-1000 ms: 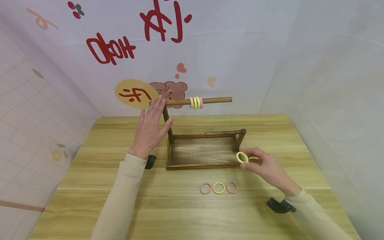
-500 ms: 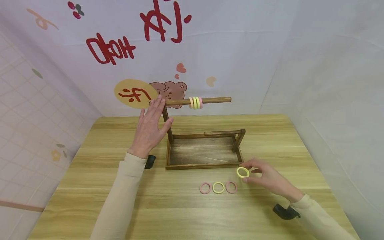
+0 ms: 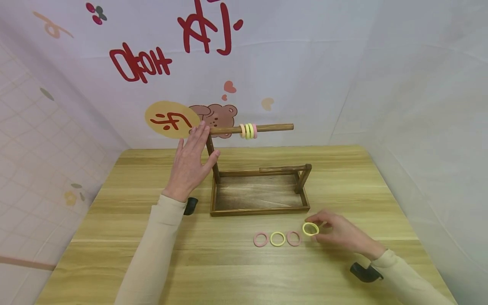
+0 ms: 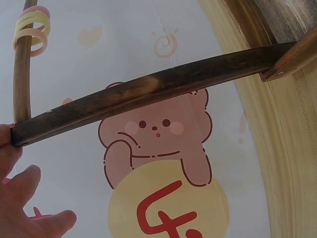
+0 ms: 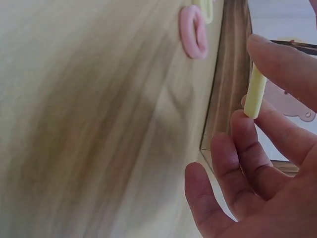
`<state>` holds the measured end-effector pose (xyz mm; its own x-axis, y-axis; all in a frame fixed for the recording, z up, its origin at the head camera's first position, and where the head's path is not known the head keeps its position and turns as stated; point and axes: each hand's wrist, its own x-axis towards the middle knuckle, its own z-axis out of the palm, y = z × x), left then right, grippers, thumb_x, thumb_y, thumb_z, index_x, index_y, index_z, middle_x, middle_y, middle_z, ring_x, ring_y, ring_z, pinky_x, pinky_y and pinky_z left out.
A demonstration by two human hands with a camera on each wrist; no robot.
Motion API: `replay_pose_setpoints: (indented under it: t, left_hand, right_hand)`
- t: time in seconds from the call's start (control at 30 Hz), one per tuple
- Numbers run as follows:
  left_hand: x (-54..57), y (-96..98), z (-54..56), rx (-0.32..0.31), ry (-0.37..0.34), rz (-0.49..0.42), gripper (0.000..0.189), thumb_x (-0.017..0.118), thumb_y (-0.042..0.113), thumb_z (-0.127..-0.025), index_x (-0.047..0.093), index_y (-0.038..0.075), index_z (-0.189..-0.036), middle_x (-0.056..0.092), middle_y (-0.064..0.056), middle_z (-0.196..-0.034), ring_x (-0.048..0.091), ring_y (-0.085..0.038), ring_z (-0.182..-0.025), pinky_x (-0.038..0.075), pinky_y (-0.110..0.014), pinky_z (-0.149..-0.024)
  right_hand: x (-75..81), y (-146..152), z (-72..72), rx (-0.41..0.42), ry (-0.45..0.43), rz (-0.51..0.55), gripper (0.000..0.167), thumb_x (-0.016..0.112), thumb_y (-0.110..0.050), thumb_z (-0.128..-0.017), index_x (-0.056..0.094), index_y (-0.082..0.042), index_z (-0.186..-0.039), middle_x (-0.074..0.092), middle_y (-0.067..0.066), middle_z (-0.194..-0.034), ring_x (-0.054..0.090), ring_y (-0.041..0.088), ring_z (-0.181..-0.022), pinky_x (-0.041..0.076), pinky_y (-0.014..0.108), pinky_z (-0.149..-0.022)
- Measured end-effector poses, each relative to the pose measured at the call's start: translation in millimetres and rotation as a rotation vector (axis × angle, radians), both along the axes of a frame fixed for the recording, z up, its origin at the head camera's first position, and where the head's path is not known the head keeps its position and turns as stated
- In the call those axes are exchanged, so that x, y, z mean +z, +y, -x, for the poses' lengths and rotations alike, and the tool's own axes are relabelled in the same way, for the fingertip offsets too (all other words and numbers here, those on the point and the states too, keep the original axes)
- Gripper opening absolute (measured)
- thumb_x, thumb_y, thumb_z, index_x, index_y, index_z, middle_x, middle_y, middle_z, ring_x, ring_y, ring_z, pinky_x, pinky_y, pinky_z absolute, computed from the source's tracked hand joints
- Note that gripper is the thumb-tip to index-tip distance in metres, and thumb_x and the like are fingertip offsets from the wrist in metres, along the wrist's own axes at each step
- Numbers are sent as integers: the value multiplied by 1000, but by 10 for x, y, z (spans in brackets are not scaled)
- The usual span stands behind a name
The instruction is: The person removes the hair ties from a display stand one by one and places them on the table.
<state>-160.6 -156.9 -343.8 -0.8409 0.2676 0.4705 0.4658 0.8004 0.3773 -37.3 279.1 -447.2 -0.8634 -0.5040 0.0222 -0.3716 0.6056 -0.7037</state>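
My right hand (image 3: 341,233) pinches a yellow ring (image 3: 310,223) between thumb and fingers, close over the table to the right of three rings. In the right wrist view the held yellow ring (image 5: 255,94) shows edge-on. My left hand (image 3: 189,165) lies with straight fingers against the top left corner of a dark wooden rack (image 3: 259,212), where the post meets the upper rod (image 3: 276,127). Several rings (image 3: 248,131), in orange, yellow and pink, hang on that rod. In the left wrist view the fingertips touch the top of the post (image 4: 148,87).
On the table (image 3: 228,271) lie a pink ring (image 3: 255,242), a yellow ring (image 3: 272,242) and another pink ring (image 3: 288,241) in a row before the rack. A shorter lower rod (image 3: 282,169) juts left from the rack's right post. A printed white curtain (image 3: 305,63) stands behind.
My right hand has come down toward the front with the yellow ring, from the rack's right end to beside the row of rings. The left hand stays in place.
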Motion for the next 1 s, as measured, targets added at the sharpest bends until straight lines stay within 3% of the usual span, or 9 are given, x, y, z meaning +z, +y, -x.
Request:
replay_pose_setpoints:
  t: [0.27,0.57,1.0]
  left_hand:
    - [-5,4,2,0,-4,6,75,54,48,-105,27,12,-165,20,0,-172,17,-29,-158,9,-59,-126]
    - [-7,6,4,1,-9,3,75,54,48,-105,27,12,-165,20,0,-172,16,-27,-159,9,-59,-126]
    - [-2,5,5,1,0,2,75,54,47,-105,28,11,-165,20,-2,-172,19,-32,-158,9,-60,-126]
  right_hand:
    - [-66,14,-12,12,-21,-37,40,86,-22,-85,72,-11,-121,66,-4,-110,63,12,-101,57,35,-88]
    - [-112,36,-3,50,59,-117,41,88,-27,-83,74,-13,-118,68,-5,-112,63,13,-103,55,38,-91]
    - [-159,49,7,70,7,-143,46,87,-34,-85,73,-14,-123,66,-4,-112,62,14,-101,54,36,-89]
